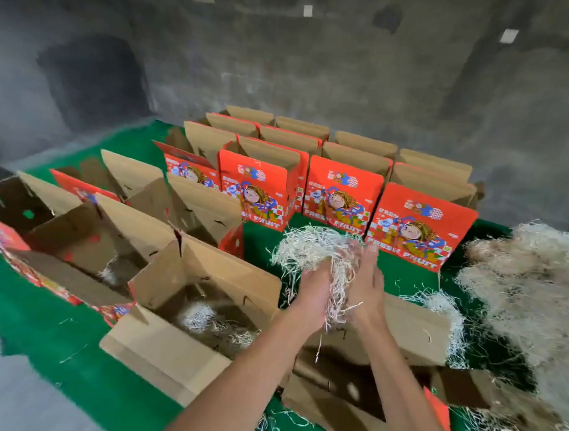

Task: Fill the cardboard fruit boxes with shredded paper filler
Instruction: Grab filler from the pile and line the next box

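Left hand [317,289] and right hand [367,287] clasp a clump of shredded paper [307,250] between them, fingers curled around it. They hover above the open box [403,326].

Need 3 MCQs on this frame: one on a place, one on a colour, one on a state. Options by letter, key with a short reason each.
1. Where is the big loose pile of shredded paper?
A. At the right edge of the green mat
B. Inside the far row of boxes
C. On the bare floor at the left

2. What colour are the printed fronts of the upright boxes?
A. Blue
B. Red-orange
C. Plain white

3. What are the hands doing?
A. Both hang idle
B. Folding a box flap
C. Holding a clump of filler between them

Key:
1 A: the pile lies on the green mat at the right.
2 B: the "Fresh Fruit" fronts are red-orange.
3 C: the left hand and right hand hold the clump of filler above the open boxes.
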`<state>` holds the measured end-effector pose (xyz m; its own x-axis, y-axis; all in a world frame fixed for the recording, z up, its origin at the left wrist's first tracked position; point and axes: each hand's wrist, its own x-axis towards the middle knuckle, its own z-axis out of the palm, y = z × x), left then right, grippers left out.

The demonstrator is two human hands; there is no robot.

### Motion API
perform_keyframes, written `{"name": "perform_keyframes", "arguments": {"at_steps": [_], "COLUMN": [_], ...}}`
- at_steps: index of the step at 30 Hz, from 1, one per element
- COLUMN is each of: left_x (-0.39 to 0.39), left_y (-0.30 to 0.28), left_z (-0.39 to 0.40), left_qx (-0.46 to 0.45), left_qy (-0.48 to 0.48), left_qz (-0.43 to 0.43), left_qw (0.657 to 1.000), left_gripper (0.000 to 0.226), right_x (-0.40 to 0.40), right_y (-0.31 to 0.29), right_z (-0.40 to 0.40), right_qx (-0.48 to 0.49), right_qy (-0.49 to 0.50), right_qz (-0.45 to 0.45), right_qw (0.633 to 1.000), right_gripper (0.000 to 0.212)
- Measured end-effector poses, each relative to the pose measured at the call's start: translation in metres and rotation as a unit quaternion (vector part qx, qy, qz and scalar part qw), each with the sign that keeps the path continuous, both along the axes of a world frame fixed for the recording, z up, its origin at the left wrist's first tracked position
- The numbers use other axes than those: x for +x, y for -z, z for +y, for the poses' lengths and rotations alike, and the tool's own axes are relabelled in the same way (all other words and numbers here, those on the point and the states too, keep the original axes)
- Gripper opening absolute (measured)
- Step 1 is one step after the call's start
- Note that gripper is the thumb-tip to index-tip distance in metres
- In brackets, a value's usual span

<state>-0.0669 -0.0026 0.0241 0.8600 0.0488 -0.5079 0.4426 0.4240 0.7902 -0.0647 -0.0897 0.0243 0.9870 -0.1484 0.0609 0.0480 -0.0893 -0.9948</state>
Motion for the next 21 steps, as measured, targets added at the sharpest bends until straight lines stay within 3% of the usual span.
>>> {"name": "perform_keyframes", "arguments": {"at_steps": [3, 6, 7, 8, 10, 12, 15, 17, 18, 21], "left_x": [-0.002, -0.004, -0.005, -0.006, -0.005, -0.005, -0.004, -0.001, 0.002, 0.006], "left_y": [-0.005, -0.005, -0.007, -0.007, -0.01, -0.009, -0.002, -0.001, -0.001, -0.003], "left_z": [0.023, 0.038, 0.039, 0.04, 0.041, 0.042, 0.042, 0.041, 0.041, 0.044], "left_qx": [0.001, 0.009, 0.002, 0.005, 0.055, 0.129, 0.191, 0.227, 0.224, 0.23], "left_qy": [-0.07, -0.103, -0.107, -0.108, -0.09, -0.085, -0.083, -0.072, -0.076, -0.085], "left_qz": [0.044, 0.044, 0.045, 0.037, 0.019, 0.013, -0.012, -0.028, -0.036, -0.061], "left_qw": [0.997, 0.994, 0.993, 0.993, 0.994, 0.988, 0.978, 0.971, 0.971, 0.968], "left_gripper": [0.048, 0.028, 0.025, 0.024, 0.023, 0.024, 0.044, 0.029, 0.018, 0.025], "right_x": [0.002, 0.007, 0.007, 0.006, 0.004, 0.003, 0.001, -0.002, -0.003, 0.002], "right_y": [-0.003, 0.002, 0.002, 0.002, 0.003, 0.008, 0.008, 0.004, 0.0, -0.004], "right_z": [0.014, 0.03, 0.037, 0.044, 0.055, 0.06, 0.058, 0.054, 0.051, 0.037], "right_qx": [0.021, -0.018, -0.018, -0.008, 0.012, 0.019, -0.017, -0.025, -0.018, -0.031], "right_qy": [0.006, -0.004, -0.015, -0.023, -0.019, 0.012, 0.036, 0.043, 0.052, 0.065], "right_qz": [-0.007, 0.089, 0.094, 0.085, 0.047, 0.009, -0.006, 0.001, 0.004, 0.012], "right_qw": [1.0, 0.996, 0.995, 0.996, 0.999, 1.0, 0.999, 0.999, 0.998, 0.997], "right_gripper": [0.066, 0.115, 0.119, 0.113, 0.068, 0.044, 0.058, 0.077, 0.077, 0.067]}}
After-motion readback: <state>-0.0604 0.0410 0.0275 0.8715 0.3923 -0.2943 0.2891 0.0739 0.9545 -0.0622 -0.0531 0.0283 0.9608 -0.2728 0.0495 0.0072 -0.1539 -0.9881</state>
